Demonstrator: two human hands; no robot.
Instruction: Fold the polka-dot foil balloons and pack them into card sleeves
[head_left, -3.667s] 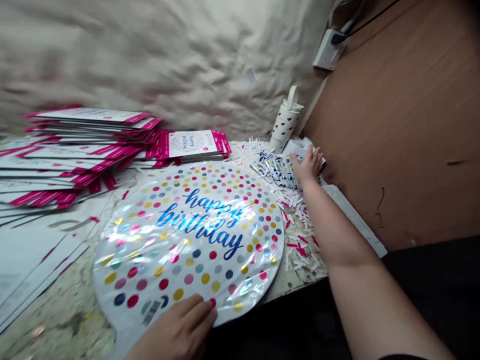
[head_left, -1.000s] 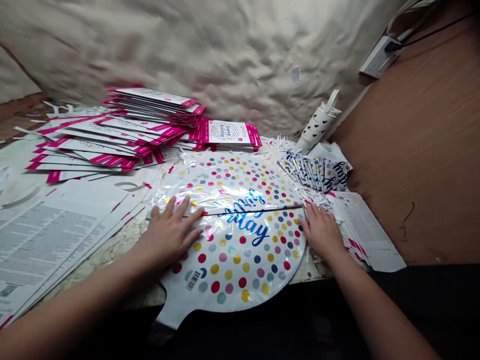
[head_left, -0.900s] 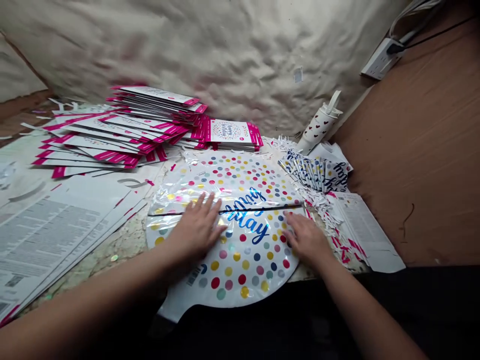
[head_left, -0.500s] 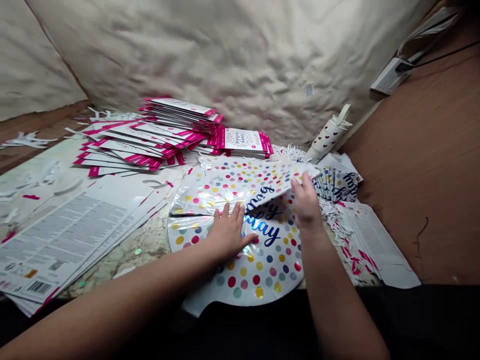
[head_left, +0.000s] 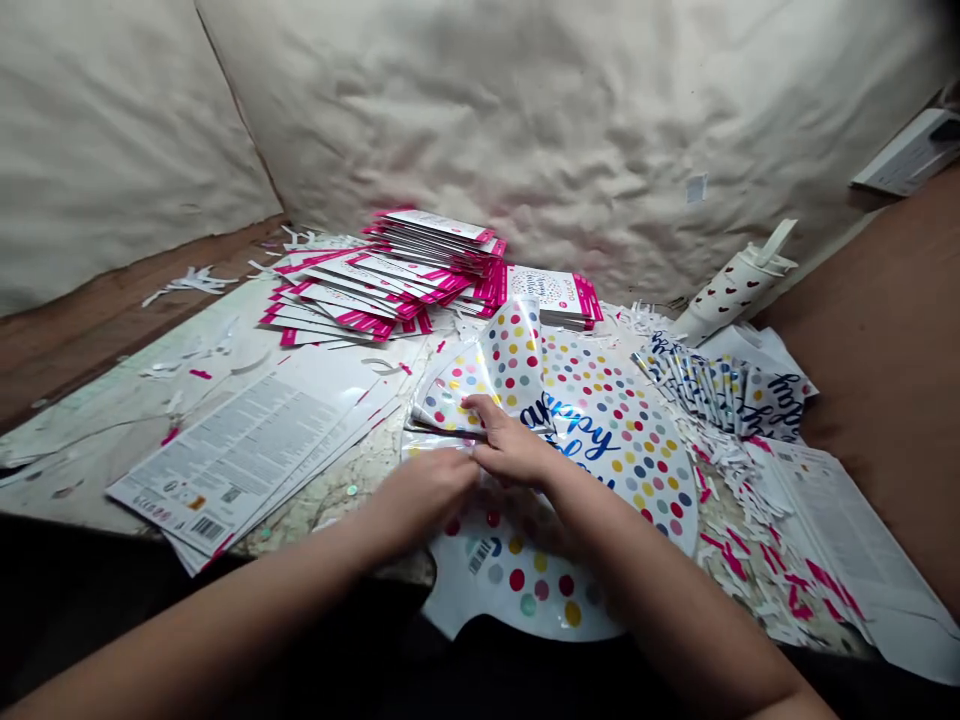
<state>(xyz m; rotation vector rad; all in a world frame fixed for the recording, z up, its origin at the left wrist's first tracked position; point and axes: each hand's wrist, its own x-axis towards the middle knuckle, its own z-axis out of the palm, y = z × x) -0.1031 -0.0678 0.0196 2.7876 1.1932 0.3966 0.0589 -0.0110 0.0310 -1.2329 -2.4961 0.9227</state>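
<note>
A flat foil balloon (head_left: 607,400), white with coloured dots and blue script lettering, lies on the table with its left part folded over into a raised flap. My right hand (head_left: 514,447) reaches across to that fold, its index finger against the dotted foil and its other fingers curled at the folded edge. Touching it from the left, my left hand (head_left: 431,490) is closed at the balloon's left edge, slightly blurred. Its fingertips are hidden. A small barcode shows on the foil below the hands.
Pink-and-white printed packets (head_left: 375,290) are heaped at the back. Printed card sleeves (head_left: 247,450) lie at left. On the right are folded dotted foil pieces (head_left: 720,390), paper shreds (head_left: 750,500), a heart-patterned tumbler (head_left: 731,295) and more printed sleeves (head_left: 832,520). A power strip (head_left: 907,155) is on the right wall.
My right hand has moved left across the balloon to meet my left hand. The balloon's right side now lies spread and its left side is folded up. My left hand has closed. The view has shifted left.
</note>
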